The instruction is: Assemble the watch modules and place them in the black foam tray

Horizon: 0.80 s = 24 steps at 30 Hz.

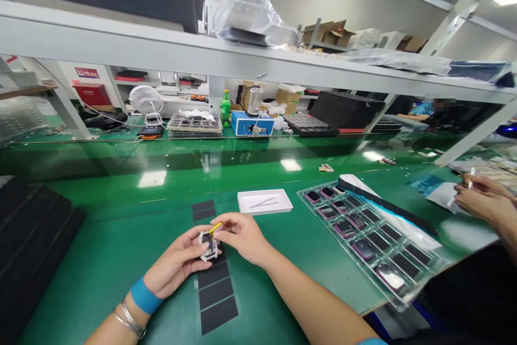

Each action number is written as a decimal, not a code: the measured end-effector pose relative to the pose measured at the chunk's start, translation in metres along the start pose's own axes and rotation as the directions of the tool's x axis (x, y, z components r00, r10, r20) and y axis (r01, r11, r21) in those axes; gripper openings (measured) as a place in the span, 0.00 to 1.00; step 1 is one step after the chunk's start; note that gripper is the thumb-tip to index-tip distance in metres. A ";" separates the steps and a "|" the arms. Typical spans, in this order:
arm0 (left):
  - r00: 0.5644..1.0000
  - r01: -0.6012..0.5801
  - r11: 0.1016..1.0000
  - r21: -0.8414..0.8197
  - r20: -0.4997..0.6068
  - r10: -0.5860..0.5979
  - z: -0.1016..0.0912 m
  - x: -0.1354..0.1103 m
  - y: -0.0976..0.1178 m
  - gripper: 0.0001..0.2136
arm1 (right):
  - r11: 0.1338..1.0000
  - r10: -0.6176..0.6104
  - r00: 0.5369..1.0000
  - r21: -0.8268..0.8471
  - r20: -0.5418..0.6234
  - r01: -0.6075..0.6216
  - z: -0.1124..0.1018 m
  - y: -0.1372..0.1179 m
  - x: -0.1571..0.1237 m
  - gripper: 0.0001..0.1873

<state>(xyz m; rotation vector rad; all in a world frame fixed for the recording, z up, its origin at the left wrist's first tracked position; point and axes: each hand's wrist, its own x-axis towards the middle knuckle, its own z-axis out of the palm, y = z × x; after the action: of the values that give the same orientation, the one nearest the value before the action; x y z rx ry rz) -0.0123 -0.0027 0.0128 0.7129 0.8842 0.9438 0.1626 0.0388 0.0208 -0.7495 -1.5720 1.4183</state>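
My left hand is closed around the edges of a small white watch case with dark electronic parts showing inside. At the case's upper edge, my right hand pinches a thin yellow strip; whether the strip is fixed to the case cannot be made out. Both hands hover above a column of black rectangular sheets on the green table mat. Just beyond them stands a shallow white box with a pair of metal tweezers inside.
On the right lies a clear plastic tray of watch cases and black pieces. A co-worker's hands work past it. Black foam blocks are stacked at left. A white fan and blue machine stand under the shelf.
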 end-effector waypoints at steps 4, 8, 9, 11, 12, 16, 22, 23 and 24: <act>1.000 0.016 1.000 0.026 0.022 -0.017 0.005 0.002 -0.003 0.17 | 0.915 -0.119 0.993 -0.390 -0.009 0.106 0.005 -0.004 -0.006 0.13; 1.000 -0.024 0.998 0.060 -0.011 0.025 0.007 0.005 -0.006 0.18 | 0.848 -0.146 0.989 -0.514 0.012 0.131 0.009 -0.003 -0.006 0.14; 0.999 -0.031 0.997 0.070 -0.021 0.032 0.007 0.005 -0.007 0.18 | 0.850 -0.145 0.989 -0.511 0.009 0.129 0.009 -0.001 -0.005 0.14; 0.998 -0.037 0.996 0.080 -0.054 0.041 0.007 0.007 -0.008 0.17 | 0.876 -0.124 0.992 -0.472 -0.019 0.101 0.008 0.003 -0.002 0.16; 0.996 -0.042 0.996 0.077 -0.082 0.048 0.007 0.007 -0.007 0.16 | 0.890 -0.101 0.994 -0.451 -0.042 0.071 0.007 0.005 -0.001 0.17; 0.968 -0.079 0.997 0.017 -0.237 0.081 0.002 0.009 -0.002 0.15 | 0.782 0.000 0.999 -0.622 -0.048 -0.030 0.002 0.012 0.001 0.15; 0.944 -0.162 0.983 -0.092 -0.303 0.127 -0.010 0.013 0.000 0.16 | 0.501 0.053 0.966 -0.844 0.252 0.192 0.014 0.025 -0.009 0.20; 0.944 -0.162 0.982 -0.093 -0.303 0.127 -0.010 0.013 -0.001 0.15 | 0.491 0.046 0.963 -0.845 0.266 0.211 0.016 0.026 -0.009 0.21; 0.944 -0.160 0.983 -0.092 -0.305 0.125 -0.010 0.014 -0.002 0.15 | 0.486 0.037 0.964 -0.848 0.263 0.212 0.017 0.026 -0.009 0.21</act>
<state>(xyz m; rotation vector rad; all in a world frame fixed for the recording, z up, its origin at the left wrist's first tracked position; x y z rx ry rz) -0.0163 0.0100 0.0019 0.5478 1.0422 1.2447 0.1487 0.0281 -0.0065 -1.0581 -2.5421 0.5178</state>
